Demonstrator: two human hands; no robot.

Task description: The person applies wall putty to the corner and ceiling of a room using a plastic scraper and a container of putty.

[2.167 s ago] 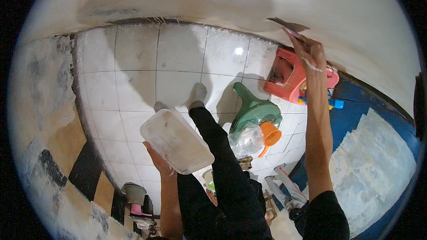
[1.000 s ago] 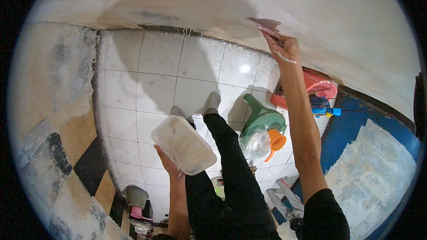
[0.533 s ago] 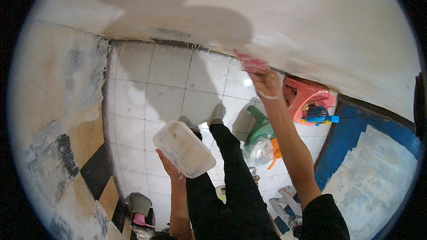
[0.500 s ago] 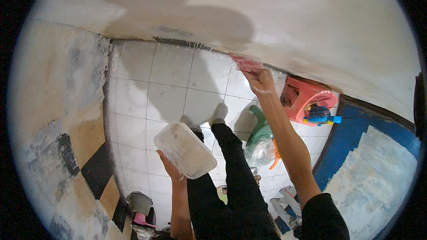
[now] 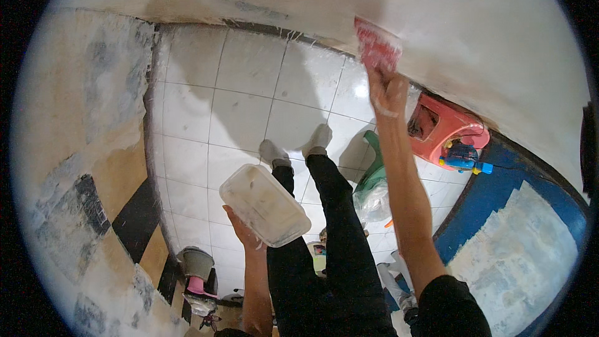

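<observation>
My right hand is closed on a red flat scraper smeared with white paste, held up at the pale wall just above the dark skirting line. A white streak of paste marks the hand near the wrist. My left hand grips a translucent rectangular plastic tub from its left side, with pale paste smeared inside. My legs and light socked feet show below, on white floor tiles.
At right sit a pink plastic stool, a small blue fan and a green plastic stool with a clear bag. A patchy side wall bounds the left; a grey bucket stands at lower left, a patched blue surface lower right.
My right hand swept down along the wall; since then it has risen slightly right, the red scraper's face now turned toward view. The tub stays in my left hand.
</observation>
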